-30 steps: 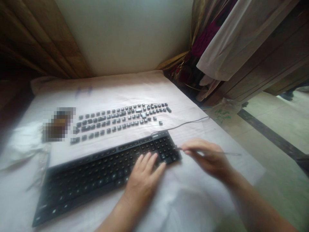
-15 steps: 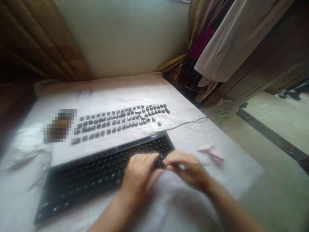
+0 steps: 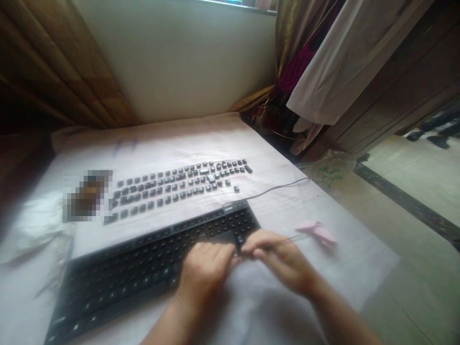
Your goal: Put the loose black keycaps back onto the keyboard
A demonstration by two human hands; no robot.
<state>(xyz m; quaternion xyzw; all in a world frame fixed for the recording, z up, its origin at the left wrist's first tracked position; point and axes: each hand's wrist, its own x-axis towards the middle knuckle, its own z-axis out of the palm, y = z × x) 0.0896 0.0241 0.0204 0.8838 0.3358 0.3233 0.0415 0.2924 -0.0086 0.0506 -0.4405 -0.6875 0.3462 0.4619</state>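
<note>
Worktop (image 3: 172, 139), clearances: wide lane betw. far edge & keycap rows (image 3: 190, 182); narrower strip betw. keycap rows & keyboard (image 3: 143, 254). Obstrs.: cable (image 3: 287, 183), running out to R edge; pink cloth (image 3: 322, 235) nr. same edge; white bundle (image 3: 36, 223) & pixelated item (image 3: 89, 195) twd. L edge; L hand (image 3: 207, 266) & R hand (image 3: 280, 256), close tog. at keyboard's R end, w/ thin rod (image 3: 296, 237) jutting twd. pink cloth.

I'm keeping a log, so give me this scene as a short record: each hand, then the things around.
Left hand: at near edge of long black plastic keyboard, toward its right end; grip unclear
Right hand: holds thin grey rod, close beside left hand
Beyond keyboard: rows of small, mostly black keycaps
Right side: crumpled pink cloth
Surface: pale cloth cover
</note>
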